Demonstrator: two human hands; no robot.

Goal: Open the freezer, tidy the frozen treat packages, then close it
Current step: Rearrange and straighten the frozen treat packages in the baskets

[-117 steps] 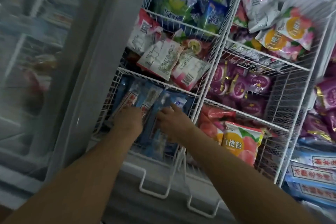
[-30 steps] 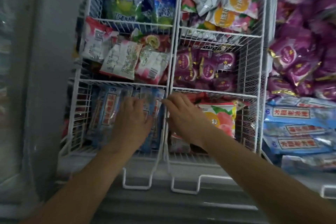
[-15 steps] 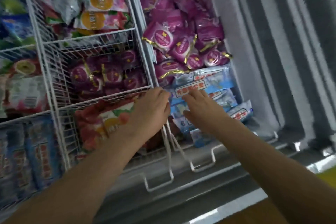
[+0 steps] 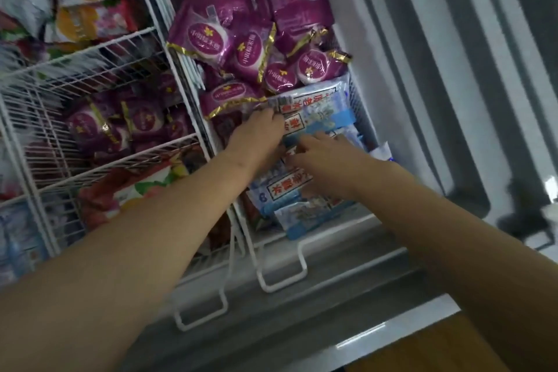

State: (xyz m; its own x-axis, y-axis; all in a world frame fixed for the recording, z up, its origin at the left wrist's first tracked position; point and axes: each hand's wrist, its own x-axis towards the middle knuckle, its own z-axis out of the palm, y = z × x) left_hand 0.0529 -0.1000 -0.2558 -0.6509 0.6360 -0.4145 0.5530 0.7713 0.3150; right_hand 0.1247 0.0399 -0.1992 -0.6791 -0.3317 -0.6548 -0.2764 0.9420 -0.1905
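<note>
The open chest freezer [image 4: 401, 75] holds white wire baskets of frozen treats. In the rightmost basket [image 4: 282, 284], blue-and-white packages [image 4: 285, 190] are stacked at the near end, below a heap of purple packages [image 4: 211, 36]. My left hand [image 4: 259, 136] reaches in, its fingers curled on the left edge of the topmost blue package [image 4: 321, 112]. Just to its right, my right hand [image 4: 323, 151] lies flat on the blue stack, fingers spread and pointing left. The two hands nearly touch.
The middle basket [image 4: 99, 166] holds more purple packages [image 4: 120, 124], with peach-print packages [image 4: 136, 187] nearer me and orange-pink ones [image 4: 81, 21] farther back. Blue packages [image 4: 15, 241] show at the far left. The grey freezer front rim [image 4: 302, 320] runs below my arms, above the wooden floor [image 4: 453, 347].
My view and both hands have shifted right, from the left basket to the rightmost one. My left hand crossed the basket divider and took hold of the top blue package.
</note>
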